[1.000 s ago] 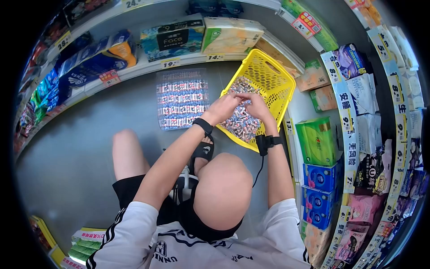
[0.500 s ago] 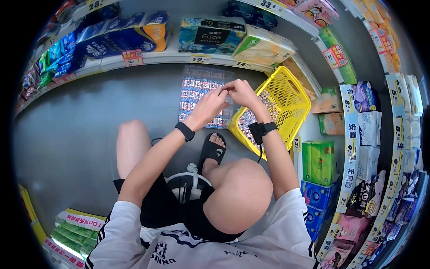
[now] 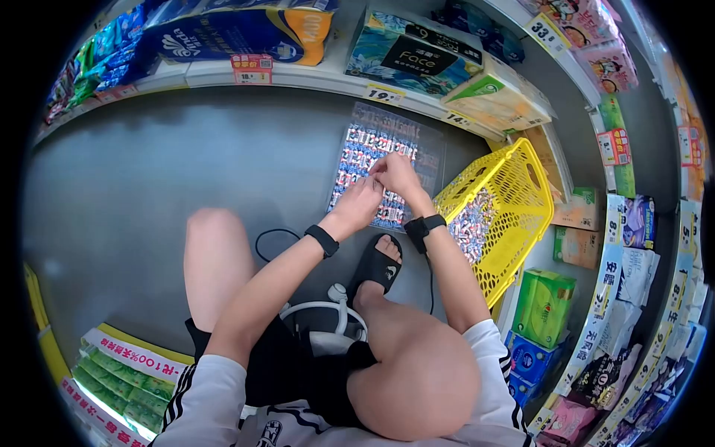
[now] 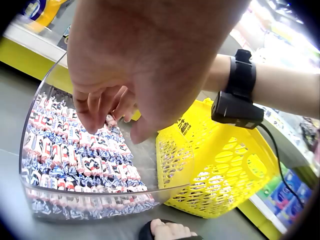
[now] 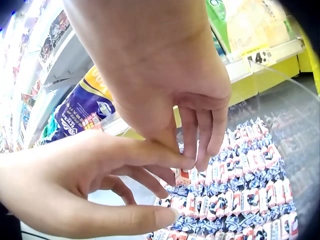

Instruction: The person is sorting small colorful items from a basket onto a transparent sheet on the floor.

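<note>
My hands meet fingertip to fingertip above a clear plastic box (image 4: 107, 192) on the floor, which holds rows of wrapped candies (image 5: 240, 180). The fingertips of my right hand (image 3: 399, 176) pinch one wrapped candy (image 5: 182, 176), close over the rows and partly hidden by the fingers. My left hand (image 3: 359, 203) is beside it, its index fingertip at the right fingers and its thumb spread apart. To the right of the box, a yellow basket (image 3: 514, 216) leans tilted, with a heap of loose candies (image 3: 474, 223) inside.
Shelves with tissue packs (image 3: 421, 59) run along the back, and green and blue packs (image 3: 544, 305) line the right side. A sandalled foot (image 3: 378, 262) stands just in front of the box. A black cable (image 3: 279, 232) lies on the floor; another hangs from my right wristband (image 4: 237, 107).
Both hands have moved left from over the candies in the yellow basket to over the clear box, fingertips still together. The head view has shifted, so box and basket appear farther right.
</note>
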`<state>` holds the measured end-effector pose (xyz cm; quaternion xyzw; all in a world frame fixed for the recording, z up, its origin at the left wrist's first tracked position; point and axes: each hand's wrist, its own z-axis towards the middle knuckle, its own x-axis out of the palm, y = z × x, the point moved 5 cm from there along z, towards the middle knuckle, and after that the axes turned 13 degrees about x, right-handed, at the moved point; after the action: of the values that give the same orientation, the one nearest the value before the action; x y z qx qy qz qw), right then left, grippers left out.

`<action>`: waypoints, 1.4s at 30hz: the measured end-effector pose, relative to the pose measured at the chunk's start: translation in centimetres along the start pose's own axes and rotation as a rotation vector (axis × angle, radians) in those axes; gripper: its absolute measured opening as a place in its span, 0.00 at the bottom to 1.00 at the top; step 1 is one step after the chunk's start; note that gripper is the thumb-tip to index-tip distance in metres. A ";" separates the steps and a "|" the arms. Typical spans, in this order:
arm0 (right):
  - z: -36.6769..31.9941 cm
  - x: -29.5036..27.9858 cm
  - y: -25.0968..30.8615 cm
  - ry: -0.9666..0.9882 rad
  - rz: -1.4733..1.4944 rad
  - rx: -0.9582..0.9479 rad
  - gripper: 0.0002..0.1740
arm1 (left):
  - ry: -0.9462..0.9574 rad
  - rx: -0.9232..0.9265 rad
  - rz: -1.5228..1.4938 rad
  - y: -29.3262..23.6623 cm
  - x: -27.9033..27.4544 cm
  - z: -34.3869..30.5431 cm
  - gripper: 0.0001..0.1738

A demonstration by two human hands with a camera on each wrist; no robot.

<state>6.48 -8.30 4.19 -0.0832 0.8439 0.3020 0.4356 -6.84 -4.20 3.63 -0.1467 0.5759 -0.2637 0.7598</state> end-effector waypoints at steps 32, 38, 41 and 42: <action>1.4 8.5 -4.7 -0.176 0.174 0.122 0.15 | 0.366 -0.234 0.285 1.7 6.2 -2.6 0.31; 0.2 7.5 -3.6 -0.202 0.135 0.136 0.14 | 0.411 -0.232 0.314 2.0 6.7 -3.2 0.34; 0.0 7.7 -3.5 -0.208 0.132 0.138 0.16 | 0.409 -0.233 0.291 2.1 6.9 -3.7 0.33; 0.1 7.9 -3.6 -0.217 0.120 0.133 0.17 | 0.403 -0.236 0.269 2.2 6.9 -3.8 0.32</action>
<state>3.25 -10.16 -3.63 0.0296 0.8136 0.2780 0.5099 -8.57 -6.03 -4.19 -0.1008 0.7566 -0.1153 0.6357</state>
